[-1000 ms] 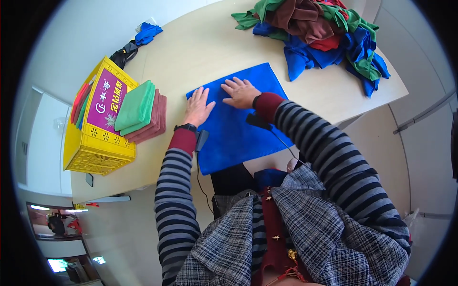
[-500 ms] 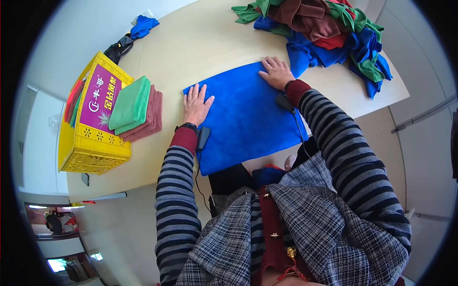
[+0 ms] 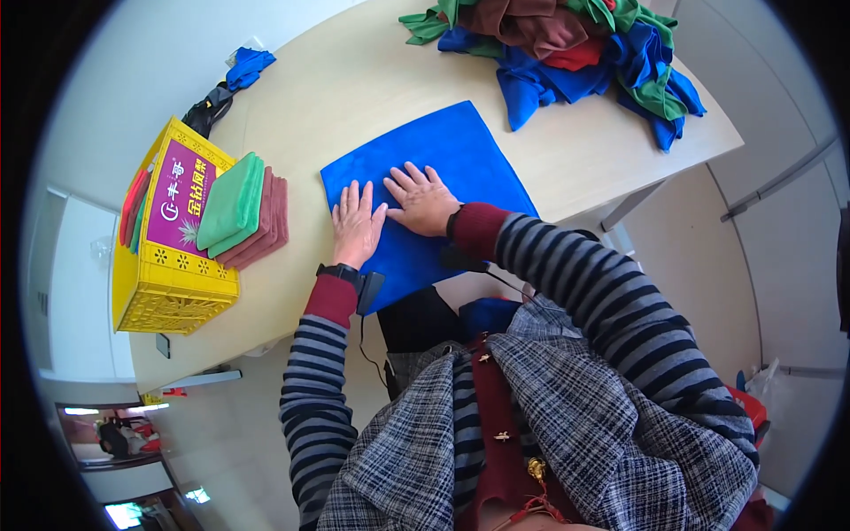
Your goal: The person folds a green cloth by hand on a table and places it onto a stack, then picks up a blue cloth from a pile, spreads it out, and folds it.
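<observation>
A blue cloth point(image 3: 469, 146) lies spread on the pale wooden table, its near part reaching the table's front edge by my lap. My left hand point(image 3: 356, 228) rests flat on the cloth's left side, fingers extended. Close beside it, my right hand point(image 3: 423, 202) also presses flat on the cloth, fingers spread and angled toward the upper left. The two hands nearly touch at the thumbs. Neither one grips anything. Part of the cloth is covered by my right forearm.
A yellow crate point(image 3: 181, 288) stands at the left, with folded green cloths point(image 3: 232, 205) and brown cloths point(image 3: 270, 217) stacked against it. A heap of mixed cloths point(image 3: 567, 66) covers the table's far right. A bundled blue cloth point(image 3: 250, 69) and black cable lie at the far left.
My right hand has slid left and nearer across the cloth, from its far right edge to beside my left hand. The left hand stays on the left side; the view has shifted slightly.
</observation>
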`<state>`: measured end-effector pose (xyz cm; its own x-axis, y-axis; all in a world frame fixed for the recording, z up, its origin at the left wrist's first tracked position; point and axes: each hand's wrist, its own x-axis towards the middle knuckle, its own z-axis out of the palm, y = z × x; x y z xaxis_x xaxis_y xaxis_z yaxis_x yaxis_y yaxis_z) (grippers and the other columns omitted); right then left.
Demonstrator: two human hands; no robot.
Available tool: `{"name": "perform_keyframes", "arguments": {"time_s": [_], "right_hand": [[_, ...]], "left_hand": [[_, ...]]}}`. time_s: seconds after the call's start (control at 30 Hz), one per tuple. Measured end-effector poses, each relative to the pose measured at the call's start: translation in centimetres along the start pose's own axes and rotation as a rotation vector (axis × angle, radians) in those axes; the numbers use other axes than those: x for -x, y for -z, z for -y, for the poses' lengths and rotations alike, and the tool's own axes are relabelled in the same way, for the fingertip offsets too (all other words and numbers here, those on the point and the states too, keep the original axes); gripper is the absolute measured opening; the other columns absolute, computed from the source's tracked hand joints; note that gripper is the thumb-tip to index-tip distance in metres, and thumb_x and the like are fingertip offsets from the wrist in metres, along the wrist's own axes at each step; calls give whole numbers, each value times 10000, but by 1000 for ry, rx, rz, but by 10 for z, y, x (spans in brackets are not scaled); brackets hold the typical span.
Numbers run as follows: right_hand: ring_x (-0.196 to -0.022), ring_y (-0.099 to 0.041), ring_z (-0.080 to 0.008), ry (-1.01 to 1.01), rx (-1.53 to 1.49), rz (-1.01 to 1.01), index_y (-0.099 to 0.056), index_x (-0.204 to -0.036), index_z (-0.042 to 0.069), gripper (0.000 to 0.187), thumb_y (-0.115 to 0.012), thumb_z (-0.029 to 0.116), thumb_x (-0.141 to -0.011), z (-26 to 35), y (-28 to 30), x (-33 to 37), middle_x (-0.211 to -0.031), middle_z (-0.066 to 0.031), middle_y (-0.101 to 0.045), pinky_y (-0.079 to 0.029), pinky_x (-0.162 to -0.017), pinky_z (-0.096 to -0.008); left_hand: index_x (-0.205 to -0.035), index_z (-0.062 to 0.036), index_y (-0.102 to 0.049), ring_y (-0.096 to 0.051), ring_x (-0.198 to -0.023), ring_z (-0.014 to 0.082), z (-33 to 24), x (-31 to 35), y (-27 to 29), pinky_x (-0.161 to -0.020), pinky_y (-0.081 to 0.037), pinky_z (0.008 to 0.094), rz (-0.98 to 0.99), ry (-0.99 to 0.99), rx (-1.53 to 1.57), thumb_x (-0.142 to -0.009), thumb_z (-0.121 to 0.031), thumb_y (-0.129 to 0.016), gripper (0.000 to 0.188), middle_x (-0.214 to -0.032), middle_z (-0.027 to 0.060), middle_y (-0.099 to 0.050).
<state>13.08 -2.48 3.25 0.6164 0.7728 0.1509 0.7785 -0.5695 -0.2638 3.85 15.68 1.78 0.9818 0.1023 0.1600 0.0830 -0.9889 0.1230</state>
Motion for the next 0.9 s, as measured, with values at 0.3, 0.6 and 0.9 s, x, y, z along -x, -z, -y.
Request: {"name": "perform_keyframes", "arguments": {"time_s": [0.3, 0.6, 0.9], "right_hand": [[-1492, -218, -335, -158, 115, -95, -350, -1521, 101, 661, -378, 523, -1013, -77, 5, 16, -1596, -126, -302, -171, -1204, -503], [-1468, -263, -356, -288, 113, -184, -377, -1490, 84, 623, -417, 470, -1003, -130, 18, 55, -1562, -144, -348, -221, -1184, -519], [-1451, -304, -358, -34, 33, -148, -414, -1470, 57, 616, -522, 409, -975, 3, 15, 93, -1530, -169, -394, -234, -1178, -529]], "left_hand": [[-1544, -126, -301, -174, -1499, 356, 8, 21, -6, -1197, -141, 538, 2, 80, 0, -1033, -479, -391, 628, -1614, 169, -228], [-1530, -115, -331, -208, -1484, 373, 11, 22, -4, -1191, -167, 539, -34, 59, 27, -1025, -482, -413, 630, -1600, 187, -256], [-1518, -90, -348, -252, -1463, 377, -53, 88, 14, -1184, -176, 530, -82, -11, 64, -1033, -418, -432, 592, -1576, 202, -298]]}}
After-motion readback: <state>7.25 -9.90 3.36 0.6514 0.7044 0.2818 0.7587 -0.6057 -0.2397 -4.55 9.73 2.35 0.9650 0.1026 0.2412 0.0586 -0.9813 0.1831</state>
